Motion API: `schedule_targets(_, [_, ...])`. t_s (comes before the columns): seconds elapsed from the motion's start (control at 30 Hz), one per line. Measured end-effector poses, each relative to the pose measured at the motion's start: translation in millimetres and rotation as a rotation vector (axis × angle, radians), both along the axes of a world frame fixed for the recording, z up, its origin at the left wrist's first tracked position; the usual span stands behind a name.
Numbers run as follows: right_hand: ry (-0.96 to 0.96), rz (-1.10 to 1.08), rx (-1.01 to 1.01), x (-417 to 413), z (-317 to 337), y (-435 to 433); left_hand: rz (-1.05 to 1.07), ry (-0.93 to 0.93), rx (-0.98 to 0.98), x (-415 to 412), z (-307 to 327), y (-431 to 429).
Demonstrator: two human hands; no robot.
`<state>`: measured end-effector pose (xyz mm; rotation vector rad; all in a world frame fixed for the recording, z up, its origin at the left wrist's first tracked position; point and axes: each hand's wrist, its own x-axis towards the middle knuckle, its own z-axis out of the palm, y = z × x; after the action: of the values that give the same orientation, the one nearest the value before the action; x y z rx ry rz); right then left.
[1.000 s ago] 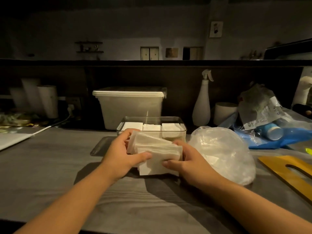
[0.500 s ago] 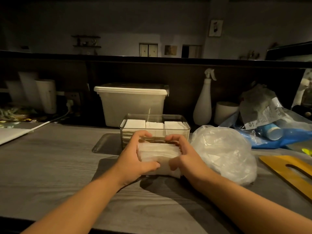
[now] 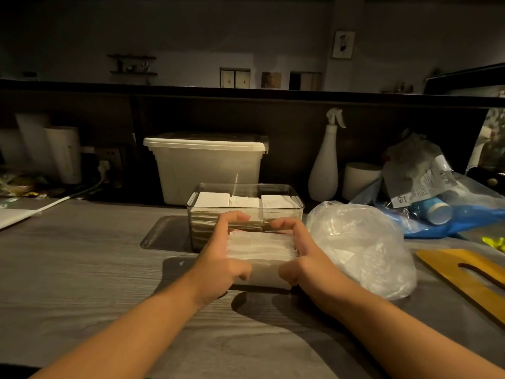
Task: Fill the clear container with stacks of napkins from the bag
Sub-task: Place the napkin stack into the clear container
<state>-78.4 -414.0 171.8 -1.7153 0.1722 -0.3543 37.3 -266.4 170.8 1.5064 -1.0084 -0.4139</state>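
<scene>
A thick stack of white napkins [image 3: 261,251] stands on the grey counter just in front of the clear container [image 3: 296,212]. My left hand [image 3: 220,259] grips the stack's left end and my right hand [image 3: 303,257] grips its right end, fingers curled over the top and thumbs at the front. The container holds three white napkin stacks side by side in its far half. The crumpled clear plastic bag [image 3: 363,247] lies right of my right hand, with a few napkins showing inside.
A dark tray or lid [image 3: 164,232] lies left of the container. Behind it stands a lidded white tub [image 3: 205,165], a white spray bottle [image 3: 325,165] and a white jar. Blue packaging with a tube [image 3: 437,212] and a yellow board [image 3: 470,277] lie at the right.
The loose, slanted napkins have been squared into a neat stack and set down on the counter. Both hands shifted to its two ends, closer to the container.
</scene>
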Motion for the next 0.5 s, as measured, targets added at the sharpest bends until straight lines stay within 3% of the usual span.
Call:
schedule_targets(0.17, [-0.038,-0.175,0.001,3,-3,-3,0.08,0.055,-0.016,-1,2,-2])
schedule_targets(0.3, [0.037,-0.106,-0.017,-1,-5,-1,0.055,0.027,0.045,-9,4,-2])
schedule_targets(0.5, [-0.027,-0.065,-0.041,-6,1,5,0.052,0.041,-0.005,-7,5,-3])
